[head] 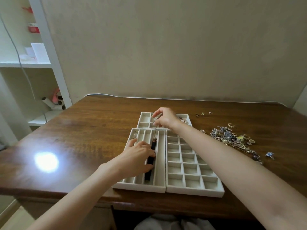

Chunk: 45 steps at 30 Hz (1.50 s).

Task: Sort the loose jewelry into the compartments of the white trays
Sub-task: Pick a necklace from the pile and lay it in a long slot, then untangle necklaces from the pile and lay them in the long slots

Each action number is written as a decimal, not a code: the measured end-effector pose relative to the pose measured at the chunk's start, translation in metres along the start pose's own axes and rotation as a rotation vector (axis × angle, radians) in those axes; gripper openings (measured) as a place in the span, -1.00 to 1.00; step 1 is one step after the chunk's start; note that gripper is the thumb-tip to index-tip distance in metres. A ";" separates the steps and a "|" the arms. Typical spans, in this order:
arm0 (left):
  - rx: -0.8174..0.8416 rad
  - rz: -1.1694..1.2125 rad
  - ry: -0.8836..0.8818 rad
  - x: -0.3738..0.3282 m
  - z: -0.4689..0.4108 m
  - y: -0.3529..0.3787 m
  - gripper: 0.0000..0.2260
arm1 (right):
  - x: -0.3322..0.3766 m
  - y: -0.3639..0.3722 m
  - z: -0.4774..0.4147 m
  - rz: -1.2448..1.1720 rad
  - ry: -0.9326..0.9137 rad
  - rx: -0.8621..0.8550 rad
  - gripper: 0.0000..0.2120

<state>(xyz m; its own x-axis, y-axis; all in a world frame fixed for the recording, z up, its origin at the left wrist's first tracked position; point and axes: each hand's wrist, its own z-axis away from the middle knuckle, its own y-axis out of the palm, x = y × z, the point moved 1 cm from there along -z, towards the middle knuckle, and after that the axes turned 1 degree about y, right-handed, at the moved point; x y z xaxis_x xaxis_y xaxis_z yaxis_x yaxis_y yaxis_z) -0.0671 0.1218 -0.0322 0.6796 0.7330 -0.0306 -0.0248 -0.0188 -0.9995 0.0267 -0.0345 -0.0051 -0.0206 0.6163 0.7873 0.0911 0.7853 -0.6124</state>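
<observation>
a dark wooden table (93, 130) stood against a plain beige wall (166, 47), with a bright patch of glare (46, 161) on its left side. a white cord (182, 98) ran along the table's far edge. to the left stood a white shelf unit (54, 67) holding white boxes (39, 53), something red (34, 29), a pink object (56, 95) and cardboard tubes (59, 102) lying on their sides.

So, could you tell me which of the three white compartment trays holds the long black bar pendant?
The near-left tray with long narrow slots, under the left hand; the grid tray and far tray lack it.
</observation>
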 end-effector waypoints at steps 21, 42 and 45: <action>-0.304 0.089 0.017 -0.007 -0.017 -0.019 -0.79 | -0.008 -0.021 0.020 0.189 -0.211 0.058 -0.85; -0.276 0.270 0.193 -0.084 -0.163 -0.018 -0.83 | -0.109 -0.165 0.082 0.330 0.099 -0.061 -0.85; -0.255 0.208 0.138 -0.090 -0.179 -0.013 -0.84 | -0.124 -0.172 0.086 0.367 0.138 -0.079 -0.85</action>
<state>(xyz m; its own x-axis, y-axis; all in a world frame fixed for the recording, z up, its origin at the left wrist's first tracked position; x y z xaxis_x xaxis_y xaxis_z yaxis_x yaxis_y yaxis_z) 0.0031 -0.0659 -0.0169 0.7722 0.5973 -0.2167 -0.0010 -0.3399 -0.9405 -0.0724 -0.2411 -0.0038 0.1613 0.8370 0.5228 0.1436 0.5042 -0.8515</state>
